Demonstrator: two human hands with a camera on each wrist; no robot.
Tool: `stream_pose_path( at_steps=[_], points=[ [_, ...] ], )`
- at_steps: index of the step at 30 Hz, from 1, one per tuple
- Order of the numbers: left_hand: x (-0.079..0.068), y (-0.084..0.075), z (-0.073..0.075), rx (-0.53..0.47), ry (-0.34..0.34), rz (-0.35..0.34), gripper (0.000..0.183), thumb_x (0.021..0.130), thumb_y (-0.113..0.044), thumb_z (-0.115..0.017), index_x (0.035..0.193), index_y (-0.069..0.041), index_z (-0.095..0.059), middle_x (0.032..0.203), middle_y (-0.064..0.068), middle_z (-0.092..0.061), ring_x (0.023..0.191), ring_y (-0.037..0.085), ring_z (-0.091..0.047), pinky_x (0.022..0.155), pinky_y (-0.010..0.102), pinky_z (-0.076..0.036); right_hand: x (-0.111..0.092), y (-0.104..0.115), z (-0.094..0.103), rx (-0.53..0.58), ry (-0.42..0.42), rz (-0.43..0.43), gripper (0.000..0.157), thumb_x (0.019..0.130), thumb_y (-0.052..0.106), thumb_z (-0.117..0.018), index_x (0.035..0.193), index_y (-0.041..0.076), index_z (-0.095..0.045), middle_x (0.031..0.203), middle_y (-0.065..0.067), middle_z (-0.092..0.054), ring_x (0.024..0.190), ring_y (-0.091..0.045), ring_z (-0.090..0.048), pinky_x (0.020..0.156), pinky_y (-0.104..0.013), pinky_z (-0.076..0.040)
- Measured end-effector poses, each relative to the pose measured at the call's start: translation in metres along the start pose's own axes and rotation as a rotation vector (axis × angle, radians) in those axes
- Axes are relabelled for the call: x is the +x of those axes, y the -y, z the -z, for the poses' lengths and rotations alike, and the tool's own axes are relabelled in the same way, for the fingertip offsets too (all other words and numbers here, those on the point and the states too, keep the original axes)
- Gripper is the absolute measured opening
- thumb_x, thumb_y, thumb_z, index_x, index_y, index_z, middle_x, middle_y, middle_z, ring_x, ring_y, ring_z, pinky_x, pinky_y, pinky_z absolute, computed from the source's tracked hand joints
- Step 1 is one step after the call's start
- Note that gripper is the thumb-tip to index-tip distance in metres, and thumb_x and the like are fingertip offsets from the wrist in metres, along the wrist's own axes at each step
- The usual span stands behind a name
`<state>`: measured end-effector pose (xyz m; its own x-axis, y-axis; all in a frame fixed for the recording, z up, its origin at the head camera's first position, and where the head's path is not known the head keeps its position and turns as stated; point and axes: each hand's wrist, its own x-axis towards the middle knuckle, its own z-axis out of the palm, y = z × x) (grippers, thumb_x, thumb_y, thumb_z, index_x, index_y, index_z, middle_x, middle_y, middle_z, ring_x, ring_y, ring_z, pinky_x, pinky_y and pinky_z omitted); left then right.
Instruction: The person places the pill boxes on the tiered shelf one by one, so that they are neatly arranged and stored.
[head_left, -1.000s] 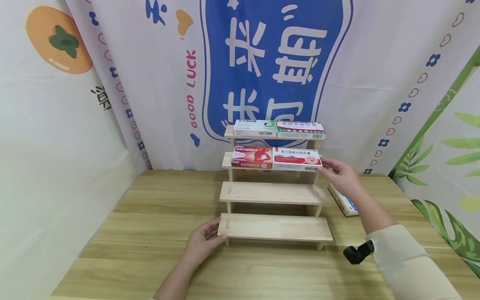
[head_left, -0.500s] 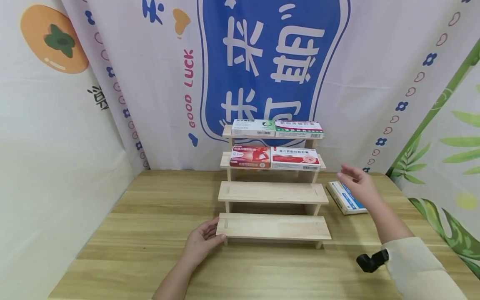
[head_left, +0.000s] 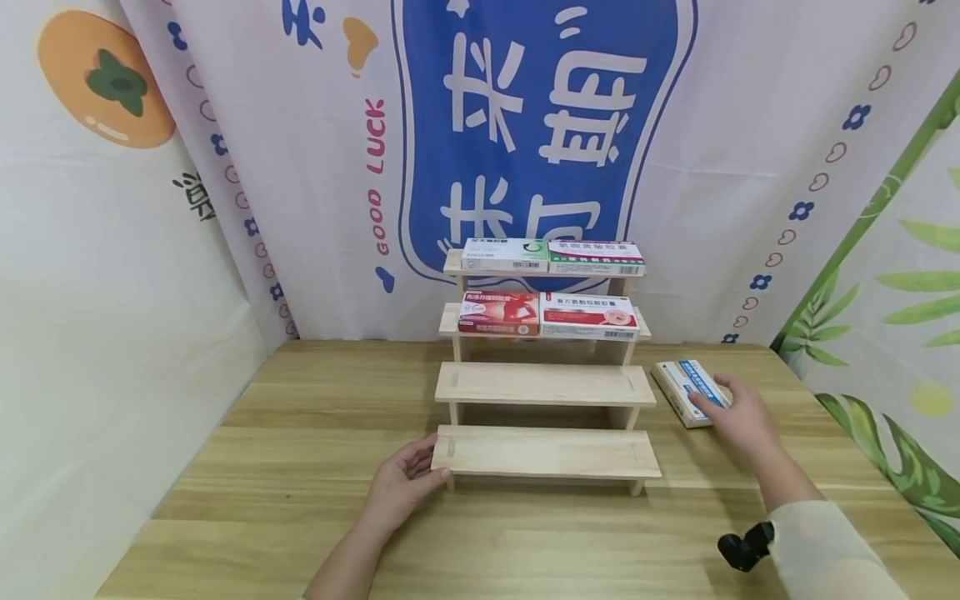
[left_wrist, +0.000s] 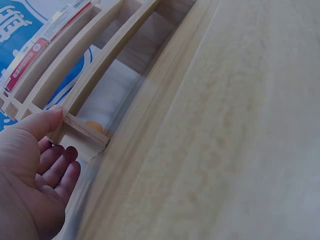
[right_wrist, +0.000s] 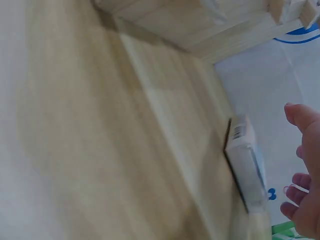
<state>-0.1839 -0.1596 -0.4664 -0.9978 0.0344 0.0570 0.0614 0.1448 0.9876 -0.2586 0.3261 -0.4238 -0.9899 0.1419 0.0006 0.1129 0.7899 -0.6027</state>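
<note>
A wooden stepped rack (head_left: 547, 452) stands mid-table. My left hand (head_left: 405, 487) holds the left end of its lowest step; in the left wrist view the thumb (left_wrist: 47, 122) lies against the step's corner, with the other fingers curled below. To the rack's right, a white and blue medicine box (head_left: 690, 392) lies flat on the table. My right hand (head_left: 746, 417) hovers over its right side, thumb and fingers spread and overlapping it in the head view. The right wrist view shows a gap between that hand (right_wrist: 307, 175) and the box (right_wrist: 247, 165).
On the rack's top step sit a white and green box (head_left: 504, 255) and a white and pink box (head_left: 596, 258). The step below carries a red box (head_left: 498, 313) and a white and red box (head_left: 588, 317). Printed cloth (head_left: 322, 208) hangs behind the wooden table (head_left: 300, 467).
My right hand has left the white and red box on the second step and moved right and down to over the white and blue box. The left hand stays at the rack.
</note>
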Motion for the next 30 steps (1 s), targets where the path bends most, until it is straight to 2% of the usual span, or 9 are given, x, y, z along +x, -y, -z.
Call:
stream_pose_path(
  at_steps=[6,12,24,30],
  points=[
    [0.0,0.0,0.001,-0.006,-0.001,-0.001,0.059,0.082,-0.006,-0.077,0.134,0.007,-0.052,0.135,0.026,-0.057,0.123,0.037,-0.058,0.103,0.035,-0.052,-0.002,-0.012,-0.015,-0.035,-0.017,-0.093,0.098,0.092,0.064,-0.051,0.148,-0.011,-0.023,0.148,-0.043,-0.021,0.134,-0.059,-0.024,0.11,-0.071,-0.026],
    [0.0,0.001,0.001,-0.009,-0.003,-0.004,0.059,0.082,-0.006,-0.077,0.134,0.008,-0.052,0.135,0.026,-0.057,0.123,0.037,-0.059,0.102,0.033,-0.053,-0.004,-0.016,-0.025,-0.037,-0.017,-0.155,0.098,0.091,0.059,-0.057,0.149,-0.012,-0.02,0.146,-0.045,-0.019,0.131,-0.059,-0.027,0.111,-0.069,-0.028],
    [0.0,0.001,0.001,-0.008,-0.006,-0.02,0.059,0.082,-0.005,-0.077,0.133,0.008,-0.052,0.133,0.026,-0.059,0.121,0.038,-0.06,0.101,0.034,-0.054,-0.003,-0.015,-0.034,-0.009,-0.052,-0.186,0.094,0.091,0.052,-0.061,0.148,-0.012,-0.022,0.147,-0.044,-0.02,0.134,-0.058,-0.025,0.114,-0.067,-0.026],
    [0.0,0.0,0.001,0.009,-0.006,-0.005,0.058,0.082,-0.008,-0.077,0.133,0.009,-0.052,0.134,0.027,-0.058,0.123,0.038,-0.059,0.1,0.034,-0.054,-0.006,-0.014,-0.03,0.031,-0.099,-0.171,0.092,0.09,0.053,-0.061,0.147,-0.011,-0.028,0.146,-0.042,-0.028,0.132,-0.055,-0.032,0.111,-0.064,-0.031]
  ],
)
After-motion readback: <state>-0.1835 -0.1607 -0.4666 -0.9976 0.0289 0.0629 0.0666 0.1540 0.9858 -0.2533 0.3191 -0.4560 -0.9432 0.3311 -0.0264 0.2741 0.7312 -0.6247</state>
